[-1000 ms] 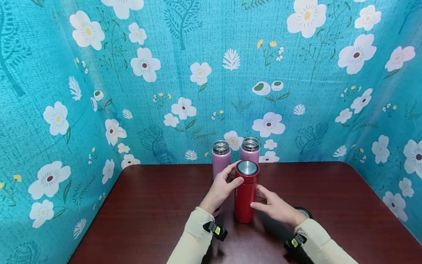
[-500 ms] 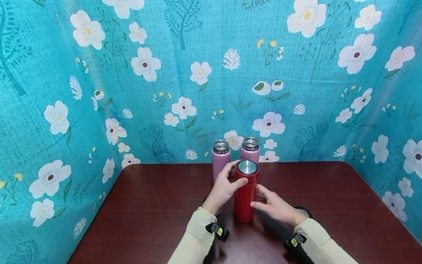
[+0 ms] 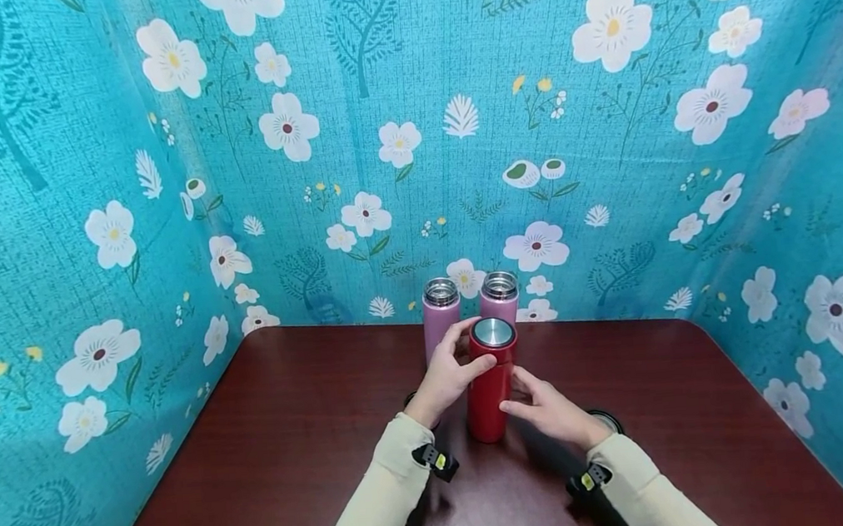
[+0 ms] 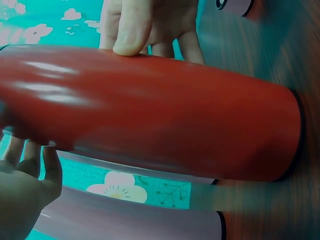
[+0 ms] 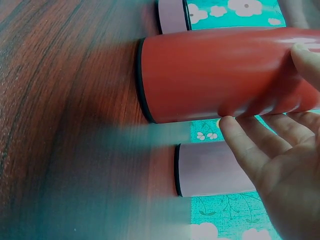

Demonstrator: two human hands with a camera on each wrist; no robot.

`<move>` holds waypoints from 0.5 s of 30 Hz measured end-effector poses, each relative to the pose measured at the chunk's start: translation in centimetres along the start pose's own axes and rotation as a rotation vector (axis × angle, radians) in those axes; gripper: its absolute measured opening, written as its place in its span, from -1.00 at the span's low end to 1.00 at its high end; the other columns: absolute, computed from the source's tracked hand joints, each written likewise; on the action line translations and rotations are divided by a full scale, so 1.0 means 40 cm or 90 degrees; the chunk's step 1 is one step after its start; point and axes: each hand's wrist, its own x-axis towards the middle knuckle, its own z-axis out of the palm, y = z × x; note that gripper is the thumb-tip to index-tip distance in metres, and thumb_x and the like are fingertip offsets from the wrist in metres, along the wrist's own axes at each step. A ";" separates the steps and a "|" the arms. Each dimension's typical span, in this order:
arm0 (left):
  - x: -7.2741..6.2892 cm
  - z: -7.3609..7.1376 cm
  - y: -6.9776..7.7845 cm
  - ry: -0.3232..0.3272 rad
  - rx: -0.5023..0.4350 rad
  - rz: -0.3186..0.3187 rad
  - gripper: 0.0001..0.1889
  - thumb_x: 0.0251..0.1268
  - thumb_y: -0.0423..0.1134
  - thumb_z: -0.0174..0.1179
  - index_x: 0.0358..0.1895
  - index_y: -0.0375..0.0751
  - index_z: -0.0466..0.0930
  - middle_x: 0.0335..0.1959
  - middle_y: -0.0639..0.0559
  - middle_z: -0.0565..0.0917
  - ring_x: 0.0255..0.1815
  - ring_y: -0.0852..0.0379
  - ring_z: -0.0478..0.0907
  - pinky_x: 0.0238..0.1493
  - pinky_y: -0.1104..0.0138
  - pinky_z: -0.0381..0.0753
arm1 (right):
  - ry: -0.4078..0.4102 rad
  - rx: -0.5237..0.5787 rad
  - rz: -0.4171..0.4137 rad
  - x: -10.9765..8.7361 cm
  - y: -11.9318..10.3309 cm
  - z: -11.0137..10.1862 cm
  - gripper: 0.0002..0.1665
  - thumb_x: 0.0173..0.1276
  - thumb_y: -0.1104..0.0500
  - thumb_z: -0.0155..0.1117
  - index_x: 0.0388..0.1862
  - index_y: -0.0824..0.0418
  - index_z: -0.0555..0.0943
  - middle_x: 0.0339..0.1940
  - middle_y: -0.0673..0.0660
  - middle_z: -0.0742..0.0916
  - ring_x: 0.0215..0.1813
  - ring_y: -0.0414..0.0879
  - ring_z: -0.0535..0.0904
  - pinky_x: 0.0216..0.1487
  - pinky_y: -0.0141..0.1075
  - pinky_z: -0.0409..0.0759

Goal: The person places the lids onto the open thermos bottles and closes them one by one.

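Note:
A red thermos bottle with a brushed silver lid top stands upright near the middle of the table. My left hand grips it round the red lid band, thumb in front and fingers behind. Lower on the body, my right hand holds the bottle from the right side with thumb and fingers. In the right wrist view the black-edged base of the red thermos shows at or close to the table; any gap is hard to judge.
Behind stand two lidless pink thermos bottles with bare steel necks. A dark-rimmed round cap lies partly hidden behind the right wrist. Another dark-rimmed round piece peeks out by the left wrist. Floral cloth surrounds the brown table.
My left hand has shifted slightly right round the lid, its thumb now further across the front. The right hand and the red thermos have stayed about where they were.

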 end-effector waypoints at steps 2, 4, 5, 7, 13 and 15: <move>-0.003 0.002 0.016 0.004 0.016 -0.004 -0.39 0.26 -0.18 0.23 0.35 -0.11 0.25 0.14 -0.06 0.46 0.13 0.04 0.42 0.07 0.20 0.48 | 0.002 -0.001 -0.003 -0.001 -0.001 0.000 -0.20 0.33 0.04 0.26 0.46 0.03 0.11 0.32 0.18 0.45 0.27 0.12 0.41 0.16 -0.11 0.45; -0.008 0.002 0.032 0.001 0.026 -0.005 -0.40 0.28 -0.19 0.22 0.36 -0.16 0.24 0.14 -0.08 0.44 0.13 0.04 0.41 0.08 0.21 0.48 | 0.002 -0.002 -0.008 -0.001 0.000 -0.001 -0.20 0.33 0.03 0.25 0.45 0.03 0.12 0.32 0.18 0.45 0.26 0.14 0.42 0.16 -0.10 0.46; -0.008 0.001 0.034 -0.001 0.029 -0.007 -0.40 0.29 -0.19 0.22 0.36 -0.16 0.24 0.13 -0.07 0.45 0.12 0.06 0.41 0.08 0.22 0.47 | 0.002 -0.001 -0.007 -0.001 0.001 0.000 -0.20 0.32 0.02 0.25 0.45 0.01 0.12 0.32 0.17 0.45 0.26 0.13 0.42 0.15 -0.10 0.46; -0.008 -0.001 0.035 -0.006 0.027 -0.009 -0.39 0.30 -0.19 0.21 0.37 -0.17 0.22 0.12 -0.08 0.47 0.11 0.07 0.41 0.10 0.22 0.46 | 0.001 0.001 -0.008 0.000 0.001 -0.001 -0.20 0.32 0.02 0.26 0.45 0.00 0.12 0.31 0.15 0.45 0.26 0.13 0.42 0.15 -0.11 0.47; -0.006 -0.010 0.028 -0.029 0.005 0.018 -0.39 0.35 -0.22 0.15 0.40 -0.23 0.17 0.12 -0.17 0.49 0.10 0.03 0.41 0.12 0.14 0.42 | -0.001 0.006 -0.011 0.000 0.003 -0.001 -0.20 0.32 0.03 0.26 0.45 0.01 0.12 0.32 0.17 0.45 0.27 0.15 0.41 0.16 -0.11 0.46; -0.008 -0.011 0.026 -0.037 -0.001 0.027 -0.41 0.36 -0.23 0.12 0.40 -0.24 0.16 0.13 -0.19 0.48 0.12 0.02 0.41 0.13 0.13 0.41 | -0.001 0.005 -0.008 0.000 0.001 0.000 -0.19 0.32 0.04 0.26 0.46 0.03 0.12 0.32 0.19 0.44 0.27 0.16 0.40 0.16 -0.11 0.46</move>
